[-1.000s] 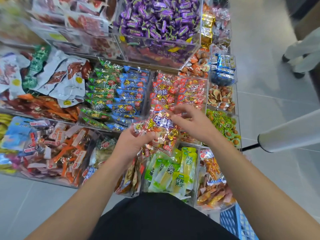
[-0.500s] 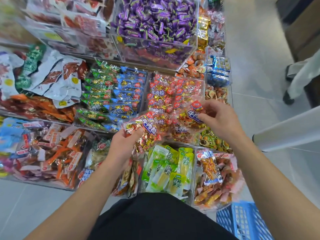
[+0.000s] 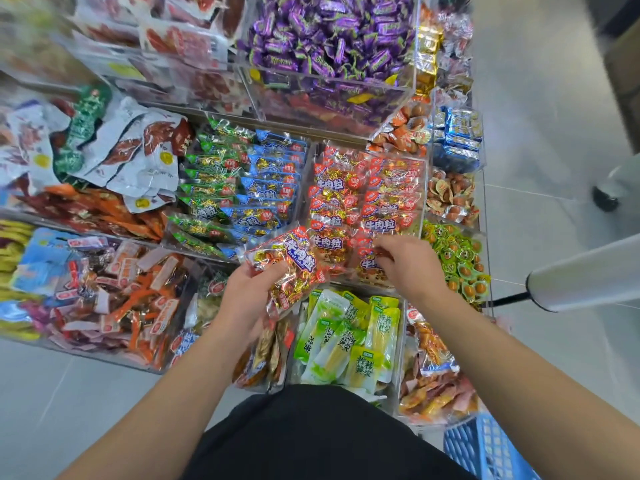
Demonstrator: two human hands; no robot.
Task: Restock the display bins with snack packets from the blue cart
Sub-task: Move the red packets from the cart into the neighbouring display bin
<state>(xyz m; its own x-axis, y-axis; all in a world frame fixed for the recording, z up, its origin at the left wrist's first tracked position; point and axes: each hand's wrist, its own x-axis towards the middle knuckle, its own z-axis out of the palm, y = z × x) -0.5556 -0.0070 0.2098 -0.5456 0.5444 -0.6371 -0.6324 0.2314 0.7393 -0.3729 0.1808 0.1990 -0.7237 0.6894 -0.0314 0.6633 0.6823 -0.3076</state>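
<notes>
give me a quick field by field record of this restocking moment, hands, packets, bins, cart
left hand: the left hand grips a red beef snack packet above the bins
right hand: the right hand sets a red packet at the near edge of the red packet bin, fingers curled on it
neighbouring bin: green and blue packets, left of the red ones
bin below: green lemon packets
top shelf: purple candies
cart: blue cart, lower right corner, contents not visible

light: bright, even, shadowless | glare: on shiny wrappers | blur: top-left corner | edges: wide-angle bowing
</notes>
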